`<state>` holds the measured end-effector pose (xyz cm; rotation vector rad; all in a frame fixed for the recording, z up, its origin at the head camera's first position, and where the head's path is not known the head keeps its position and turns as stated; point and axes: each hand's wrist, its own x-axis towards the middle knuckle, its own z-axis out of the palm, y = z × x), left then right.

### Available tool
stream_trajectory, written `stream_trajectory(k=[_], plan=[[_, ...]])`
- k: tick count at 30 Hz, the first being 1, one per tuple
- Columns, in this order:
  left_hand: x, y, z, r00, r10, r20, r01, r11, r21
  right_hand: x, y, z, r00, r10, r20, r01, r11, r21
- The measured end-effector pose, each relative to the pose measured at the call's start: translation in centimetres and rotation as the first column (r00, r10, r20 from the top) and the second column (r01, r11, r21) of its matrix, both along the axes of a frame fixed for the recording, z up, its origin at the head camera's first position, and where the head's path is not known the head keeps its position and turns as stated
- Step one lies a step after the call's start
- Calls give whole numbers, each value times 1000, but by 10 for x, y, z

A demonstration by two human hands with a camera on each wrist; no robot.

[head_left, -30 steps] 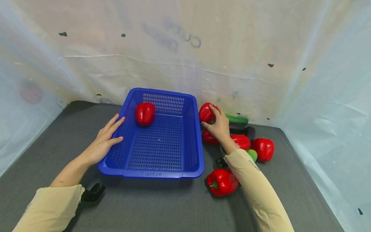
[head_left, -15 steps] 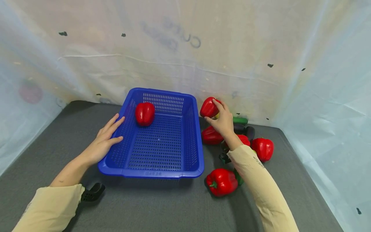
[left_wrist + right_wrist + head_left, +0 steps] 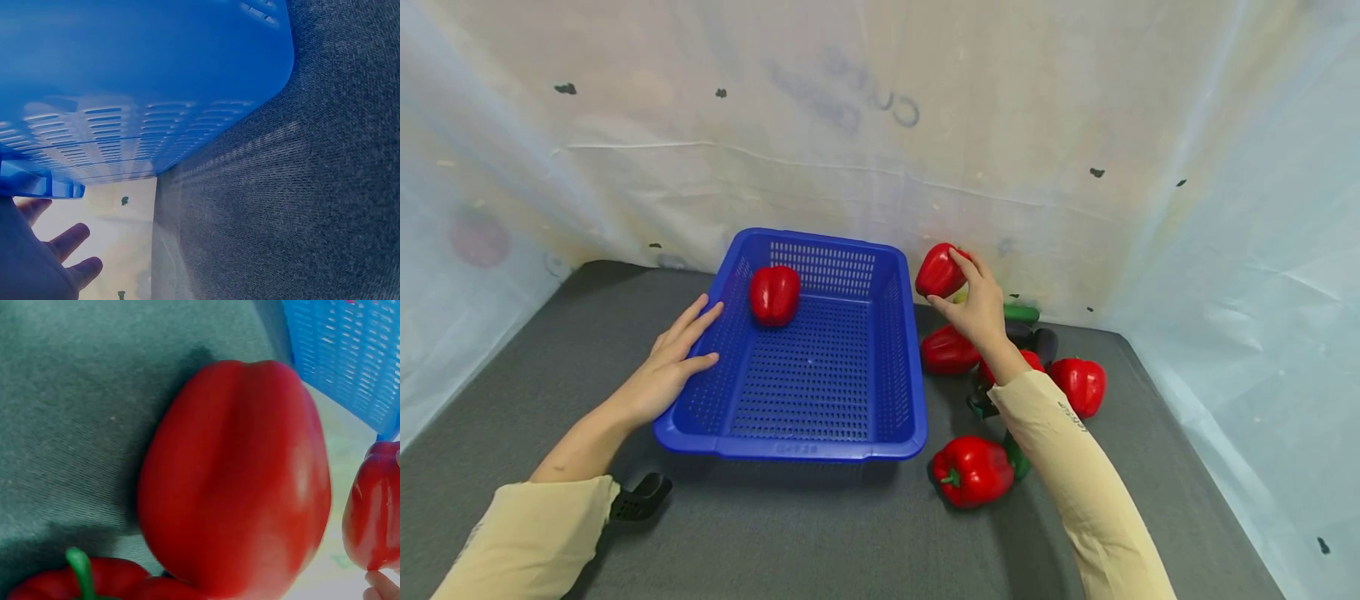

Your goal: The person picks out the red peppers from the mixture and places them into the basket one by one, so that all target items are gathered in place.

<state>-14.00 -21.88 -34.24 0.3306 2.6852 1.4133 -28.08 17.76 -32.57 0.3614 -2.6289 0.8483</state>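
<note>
My left hand (image 3: pixel 658 379) rests on the left rim of the basket (image 3: pixel 786 451), fingers straight and spread, gripping nothing; a light, steady press seems enough there. The inner pepper (image 3: pixel 775 296) sits toward the basket's far left. Just beside the far end of the right rim, the held pepper (image 3: pixel 940 269) hangs raised in my right hand (image 3: pixel 981 312), thumb and fingers parted only by its width. Its skin looks slippery, so I'd squeeze evenly and carry it clear of rim and lower pepper (image 3: pixel 949 350).
</note>
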Motion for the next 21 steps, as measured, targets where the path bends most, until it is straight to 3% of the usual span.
stream_trajectory(k=[6, 14, 21], plan=[[0, 0, 0, 1000, 5, 4, -5, 1000, -4, -1, -7, 7, 999, 20, -47, -20, 1000, 2], [-1, 0, -1, 1000, 6, 1, -6, 1000, -7, 0, -13, 15, 1000, 3, -15, -3, 1000, -1], [0, 0, 0, 1000, 4, 3, -4, 1000, 0, -2, -19, 22, 998, 39, -49, -39, 999, 1]])
